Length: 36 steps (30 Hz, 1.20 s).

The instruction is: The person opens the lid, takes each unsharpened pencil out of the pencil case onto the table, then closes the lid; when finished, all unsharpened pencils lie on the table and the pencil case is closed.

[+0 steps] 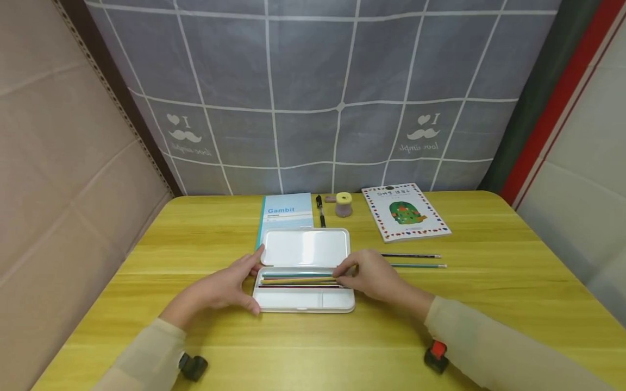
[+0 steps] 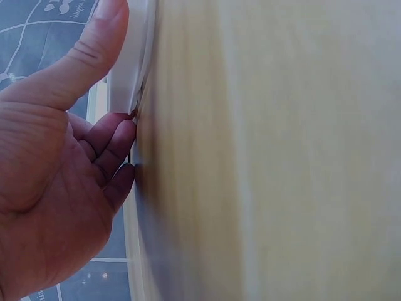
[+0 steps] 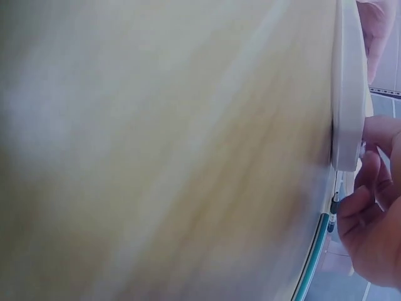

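Yellow wooden table (image 1: 303,347) | open white pencil case (image 1: 305,247) near its middle | left hand (image 1: 227,285) holding the case's left end | right hand (image 1: 369,274) pinching a pencil end, can't tell which | pencils (image 1: 298,281) side by side inside | black pencil (image 1: 411,255), green pencil (image 1: 418,265) out right

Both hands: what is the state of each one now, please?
Left hand: holding the pencil case by its left side.
Right hand: pinching, it seems, the yellow pencil.
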Each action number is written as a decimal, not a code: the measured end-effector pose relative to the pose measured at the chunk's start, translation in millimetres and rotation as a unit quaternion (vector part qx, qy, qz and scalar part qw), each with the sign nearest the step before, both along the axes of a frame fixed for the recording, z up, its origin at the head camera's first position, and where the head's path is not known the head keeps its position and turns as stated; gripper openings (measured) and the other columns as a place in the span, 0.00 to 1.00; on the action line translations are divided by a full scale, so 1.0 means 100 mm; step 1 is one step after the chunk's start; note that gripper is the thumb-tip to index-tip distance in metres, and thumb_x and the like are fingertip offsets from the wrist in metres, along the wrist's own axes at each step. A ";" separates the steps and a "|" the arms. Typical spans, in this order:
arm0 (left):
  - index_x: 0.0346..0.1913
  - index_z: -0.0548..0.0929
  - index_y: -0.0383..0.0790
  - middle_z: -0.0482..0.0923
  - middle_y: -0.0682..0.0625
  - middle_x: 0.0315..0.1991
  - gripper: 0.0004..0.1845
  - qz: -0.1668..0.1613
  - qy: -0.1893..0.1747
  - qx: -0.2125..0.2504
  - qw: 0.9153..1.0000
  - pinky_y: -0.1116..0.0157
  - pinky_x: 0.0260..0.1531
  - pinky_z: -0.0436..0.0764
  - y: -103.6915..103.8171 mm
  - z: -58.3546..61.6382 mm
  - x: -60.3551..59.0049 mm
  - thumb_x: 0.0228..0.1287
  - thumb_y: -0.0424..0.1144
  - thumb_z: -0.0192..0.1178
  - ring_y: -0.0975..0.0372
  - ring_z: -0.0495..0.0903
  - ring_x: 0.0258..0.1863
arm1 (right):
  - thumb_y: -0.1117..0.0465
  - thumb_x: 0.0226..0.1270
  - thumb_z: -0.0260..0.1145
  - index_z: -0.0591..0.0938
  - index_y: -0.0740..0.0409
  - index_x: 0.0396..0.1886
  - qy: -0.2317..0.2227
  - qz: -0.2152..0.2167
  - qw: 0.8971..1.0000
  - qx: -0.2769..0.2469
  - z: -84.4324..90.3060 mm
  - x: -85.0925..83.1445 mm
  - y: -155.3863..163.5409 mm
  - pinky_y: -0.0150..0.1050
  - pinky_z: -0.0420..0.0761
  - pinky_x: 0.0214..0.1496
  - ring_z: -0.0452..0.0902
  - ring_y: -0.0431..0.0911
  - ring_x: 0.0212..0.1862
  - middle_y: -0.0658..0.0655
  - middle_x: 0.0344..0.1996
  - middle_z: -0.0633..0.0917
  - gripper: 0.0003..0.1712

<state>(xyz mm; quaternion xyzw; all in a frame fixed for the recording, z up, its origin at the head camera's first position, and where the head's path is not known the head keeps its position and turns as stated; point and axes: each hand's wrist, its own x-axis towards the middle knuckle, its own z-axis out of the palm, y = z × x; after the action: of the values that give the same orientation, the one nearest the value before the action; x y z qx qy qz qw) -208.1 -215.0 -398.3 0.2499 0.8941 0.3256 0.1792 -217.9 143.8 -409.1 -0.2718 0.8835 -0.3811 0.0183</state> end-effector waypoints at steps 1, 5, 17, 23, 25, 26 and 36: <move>0.83 0.33 0.33 0.71 0.47 0.66 0.77 0.000 0.000 0.000 1.000 0.45 0.71 0.63 0.00 0.00 0.00 0.46 0.50 0.83 0.54 0.70 0.64 | 0.66 0.61 0.79 0.94 0.51 0.36 -0.004 0.003 1.000 -0.007 0.00 0.00 0.01 0.31 0.77 0.28 0.75 0.34 0.24 0.44 0.34 0.90 0.06; 0.83 0.33 0.32 0.72 0.47 0.65 0.77 0.000 0.002 0.000 1.000 0.45 0.71 0.63 0.00 0.00 0.01 0.45 0.50 0.83 0.54 0.70 0.64 | 0.66 0.62 0.78 0.94 0.51 0.36 -0.007 0.013 1.000 -0.026 0.03 0.02 0.03 0.31 0.76 0.27 0.74 0.35 0.24 0.44 0.33 0.89 0.06; 0.84 0.33 0.34 0.71 0.47 0.67 0.77 0.004 0.001 0.000 1.000 0.45 0.71 0.63 0.01 -0.02 0.02 0.45 0.51 0.83 0.54 0.70 0.65 | 0.66 0.63 0.78 0.93 0.53 0.37 -0.030 0.011 0.998 -0.059 0.06 0.01 0.23 0.31 0.75 0.29 0.75 0.40 0.28 0.46 0.32 0.89 0.05; 0.84 0.33 0.34 0.71 0.46 0.67 0.77 0.002 0.001 0.005 1.000 0.44 0.72 0.62 0.01 -0.02 0.01 0.45 0.50 0.83 0.53 0.70 0.65 | 0.68 0.61 0.77 0.92 0.54 0.36 -0.019 0.007 0.998 -0.063 0.06 0.01 0.39 0.32 0.76 0.32 0.76 0.40 0.30 0.48 0.33 0.89 0.06; 0.84 0.33 0.34 0.71 0.46 0.67 0.77 0.002 0.001 0.005 1.000 0.44 0.72 0.62 0.01 -0.02 0.01 0.46 0.50 0.83 0.53 0.70 0.65 | 0.69 0.60 0.77 0.92 0.54 0.36 -0.017 0.004 0.998 -0.061 0.06 0.01 0.45 0.32 0.76 0.32 0.76 0.40 0.30 0.49 0.33 0.89 0.07; 0.84 0.33 0.34 0.71 0.47 0.66 0.77 0.002 0.001 0.004 1.000 0.44 0.72 0.62 0.01 -0.01 0.01 0.46 0.51 0.83 0.53 0.70 0.65 | 0.69 0.60 0.77 0.92 0.54 0.36 -0.018 0.002 0.998 -0.062 0.06 0.01 0.48 0.32 0.76 0.32 0.76 0.40 0.30 0.49 0.33 0.89 0.07; 0.84 0.32 0.34 0.71 0.47 0.66 0.78 0.002 0.001 0.000 1.000 0.44 0.72 0.61 0.01 -0.01 0.02 0.45 0.51 0.83 0.54 0.70 0.65 | 0.67 0.63 0.77 0.92 0.56 0.38 -0.043 -0.043 0.995 -0.077 0.10 0.05 0.82 0.31 0.75 0.30 0.75 0.40 0.31 0.52 0.36 0.87 0.06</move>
<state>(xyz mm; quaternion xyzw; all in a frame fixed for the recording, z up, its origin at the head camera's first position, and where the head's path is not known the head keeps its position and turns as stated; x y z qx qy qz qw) -206.5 -214.0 -399.5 0.2482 0.8950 0.3257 0.1771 -212.5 225.9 -399.0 -0.2172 0.8608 -0.4599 0.0182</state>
